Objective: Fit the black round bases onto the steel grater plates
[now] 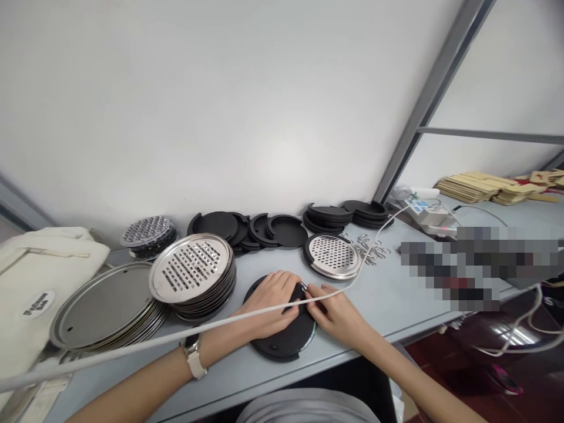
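A round black disc (pixel 282 341) lies near the table's front edge. My left hand (pixel 271 302) rests across its upper part, fingers wrapped over the dark rim. At the disc's right edge, the fingers of my right hand (pixel 328 305) pinch a small shiny metal piece (pixel 304 287). A white cable (pixel 247 315) passes in front of both hands. Just behind them sits a perforated metal disc (pixel 335 255) in a black holder, and beside it lie several small metal clips (pixel 372 249).
Stacked slotted metal discs (pixel 191 270) and plain metal discs (pixel 106 305) stand at left, near a cream bag (pixel 53 276). Black round holders (pixel 286 231) line the wall. A power strip (pixel 429 214) and wooden pieces (pixel 471 187) are at right.
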A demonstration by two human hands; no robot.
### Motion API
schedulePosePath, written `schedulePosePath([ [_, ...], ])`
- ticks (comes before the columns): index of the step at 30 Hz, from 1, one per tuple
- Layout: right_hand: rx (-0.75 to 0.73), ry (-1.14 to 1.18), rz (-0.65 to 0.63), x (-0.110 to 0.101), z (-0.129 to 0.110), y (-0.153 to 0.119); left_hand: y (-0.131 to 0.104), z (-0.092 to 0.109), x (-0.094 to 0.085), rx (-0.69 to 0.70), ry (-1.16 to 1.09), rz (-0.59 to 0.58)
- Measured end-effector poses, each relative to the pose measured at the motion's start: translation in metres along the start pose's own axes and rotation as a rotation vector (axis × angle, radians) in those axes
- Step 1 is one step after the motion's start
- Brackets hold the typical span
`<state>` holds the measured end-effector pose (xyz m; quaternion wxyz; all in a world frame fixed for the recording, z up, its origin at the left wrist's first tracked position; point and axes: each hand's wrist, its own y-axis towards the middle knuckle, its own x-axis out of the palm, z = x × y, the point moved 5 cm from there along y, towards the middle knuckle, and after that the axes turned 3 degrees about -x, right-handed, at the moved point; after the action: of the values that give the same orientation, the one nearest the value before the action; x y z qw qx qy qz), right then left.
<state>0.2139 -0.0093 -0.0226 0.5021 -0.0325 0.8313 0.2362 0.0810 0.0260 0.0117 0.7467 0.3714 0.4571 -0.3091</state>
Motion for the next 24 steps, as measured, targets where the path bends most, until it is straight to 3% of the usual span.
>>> schedulePosePath([
  [24, 0.078, 0.14, -0.015, 0.007, 0.012, 0.002, 0.0, 0.001, 0.0, 0.035, 0.024, -0.037],
])
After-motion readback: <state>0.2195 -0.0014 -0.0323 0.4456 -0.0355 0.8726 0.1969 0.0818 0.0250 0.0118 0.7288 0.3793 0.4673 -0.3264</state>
